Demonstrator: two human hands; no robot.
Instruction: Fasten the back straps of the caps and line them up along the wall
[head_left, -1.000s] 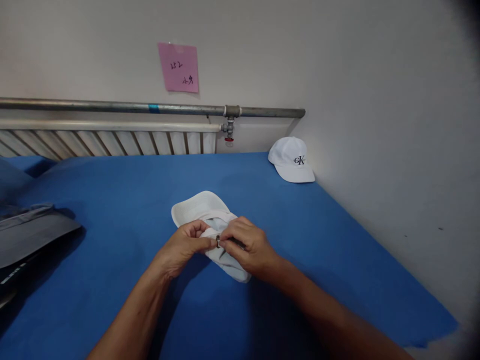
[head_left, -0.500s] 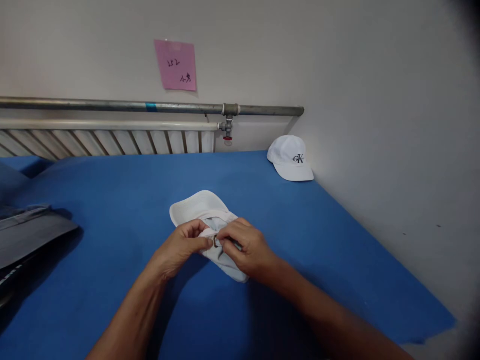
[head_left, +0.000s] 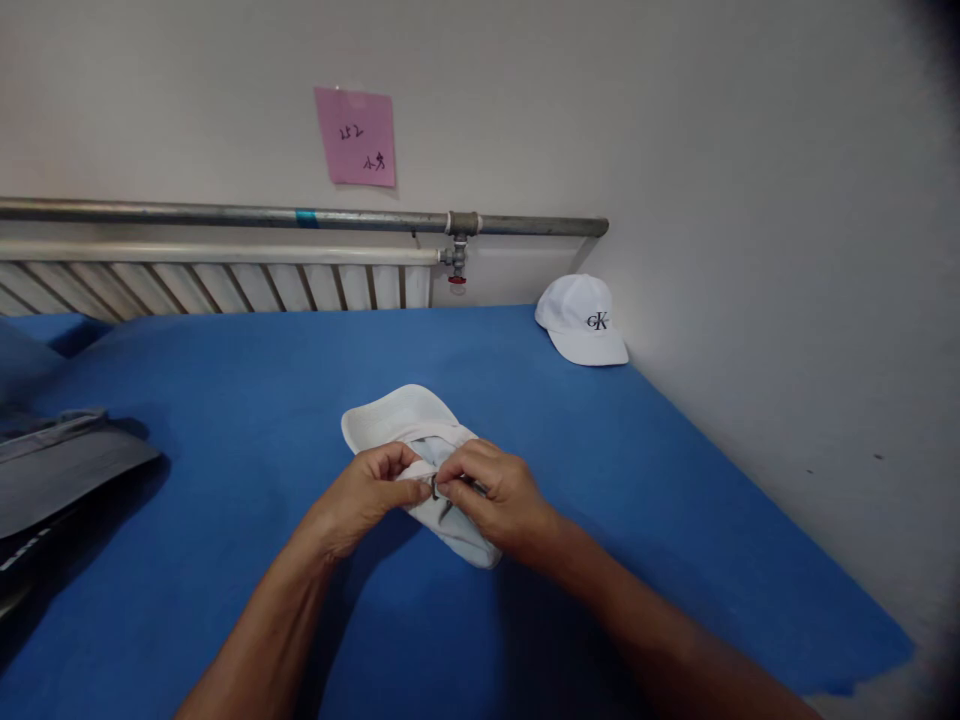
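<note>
A white baseball cap point(head_left: 401, 412) lies in front of me, its brim toward the far left and its back strap toward me. My left hand point(head_left: 375, 492) pinches the strap beside a small dark metal buckle point(head_left: 434, 488). Close on the buckle's other side, my right hand point(head_left: 495, 495) has thumb and fingertips pressed together on the strap. Both sets of fingertips nearly meet and hide most of the strap end. Part of the crown point(head_left: 469, 540) shows below my right hand.
A second white cap point(head_left: 576, 315) with black letters sits by the right wall. Grey caps point(head_left: 75, 465) lie at the left on the blue surface point(head_left: 247, 400). Behind run a radiator point(head_left: 262, 285), a metal pipe point(head_left: 225, 215) and a valve point(head_left: 457, 265). A pink note point(head_left: 356, 138) hangs above.
My left thumb and right fingertips have drawn closer together over the buckle, covering more of it. The whole view has shifted slightly; the cap stays in place.
</note>
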